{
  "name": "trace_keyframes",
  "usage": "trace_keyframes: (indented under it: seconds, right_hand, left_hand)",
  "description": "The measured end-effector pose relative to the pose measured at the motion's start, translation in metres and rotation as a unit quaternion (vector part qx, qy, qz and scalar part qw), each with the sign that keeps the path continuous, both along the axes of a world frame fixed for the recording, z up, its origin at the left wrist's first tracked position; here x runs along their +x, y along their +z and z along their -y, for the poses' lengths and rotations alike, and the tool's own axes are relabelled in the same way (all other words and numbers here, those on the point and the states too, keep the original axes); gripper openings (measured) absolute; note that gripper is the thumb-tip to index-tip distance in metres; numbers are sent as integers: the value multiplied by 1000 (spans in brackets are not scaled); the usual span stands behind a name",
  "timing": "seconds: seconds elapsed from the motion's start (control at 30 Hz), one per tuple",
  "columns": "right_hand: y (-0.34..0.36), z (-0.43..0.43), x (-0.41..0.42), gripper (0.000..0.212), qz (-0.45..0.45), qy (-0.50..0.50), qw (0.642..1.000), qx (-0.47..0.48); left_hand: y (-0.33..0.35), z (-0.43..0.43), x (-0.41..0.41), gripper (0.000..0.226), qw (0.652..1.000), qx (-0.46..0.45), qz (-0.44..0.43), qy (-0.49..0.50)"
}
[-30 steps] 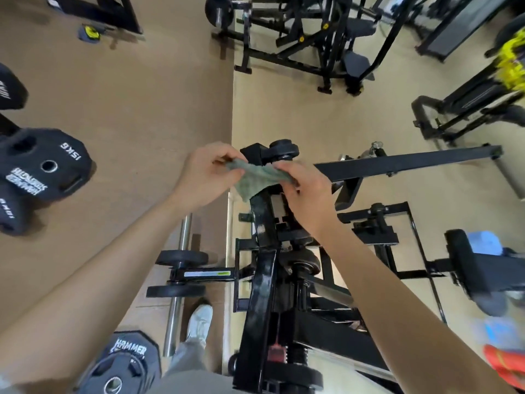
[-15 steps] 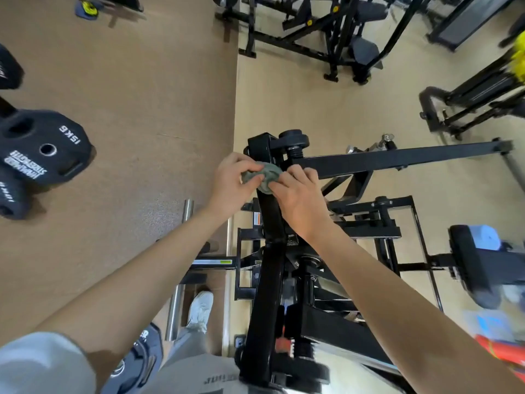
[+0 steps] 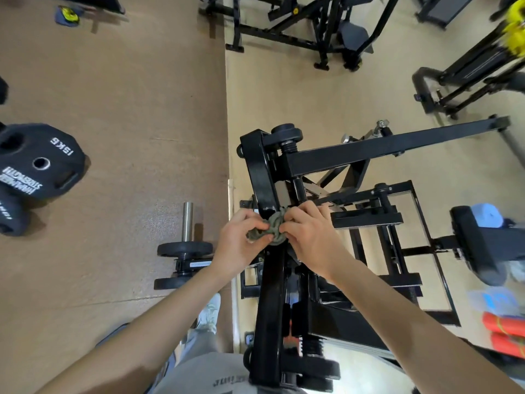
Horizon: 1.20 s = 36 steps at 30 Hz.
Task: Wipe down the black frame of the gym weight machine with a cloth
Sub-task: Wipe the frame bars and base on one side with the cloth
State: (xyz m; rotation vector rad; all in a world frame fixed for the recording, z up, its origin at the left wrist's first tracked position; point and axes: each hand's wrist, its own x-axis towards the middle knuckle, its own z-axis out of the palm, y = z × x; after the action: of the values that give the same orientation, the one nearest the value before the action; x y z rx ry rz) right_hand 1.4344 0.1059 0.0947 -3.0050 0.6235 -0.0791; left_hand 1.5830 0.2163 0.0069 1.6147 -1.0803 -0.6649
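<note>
Both hands — left hand point(image 3: 241, 243) and right hand point(image 3: 308, 237) — pinch the bunched cloth point(image 3: 270, 230) over the black frame point(image 3: 260, 169); soft and limp — best gripped wadded, pressed flat.

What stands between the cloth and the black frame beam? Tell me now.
Nothing visible does. The left hand and right hand pinch the bunched cloth right over the black frame beam, and the beam's top face beyond it lies bare.
</note>
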Motion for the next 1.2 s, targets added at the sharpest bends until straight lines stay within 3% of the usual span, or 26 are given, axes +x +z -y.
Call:
trace_keyframes:
  seconds: [0.13, 0.33, 0.5, 0.7, 0.8, 0.9, 1.03, 1.2]
  right_hand:
    - [0, 8, -1, 12, -8, 32, 999, -12]
    - [0, 21, 37, 12, 47, -20, 998, -32]
    - [5, 23, 61, 11, 107, -99, 988, 49]
    - [10, 13, 41, 11, 177, -81, 970, 145]
    - [9, 1, 37, 15, 200, -73, 958, 191]
    - [7, -4, 32, 29, 164, -68, 975, 137]
    - [1, -8, 18, 50, 68, -132, 987, 66]
    - [-8, -18, 1, 49, 9, -133, 988, 82]
  left_hand:
    - [-3, 4, 14, 14, 999, 15, 22, -39]
    - [5, 31, 33, 20, 997, 45, -6, 64]
    - [19, 44, 52, 19, 987, 75, -71, 123]
    - [25, 13, 63, 7, 989, 77, -116, 57]
    - [30, -5, 64, 8, 969, 90, -226, 39]
    - [32, -13, 65, 9, 937, 97, -324, 89]
    - [28, -6, 72, 13, 907, 101, -348, 215]
    - [11, 19, 52, 15, 899, 149, -367, 185]
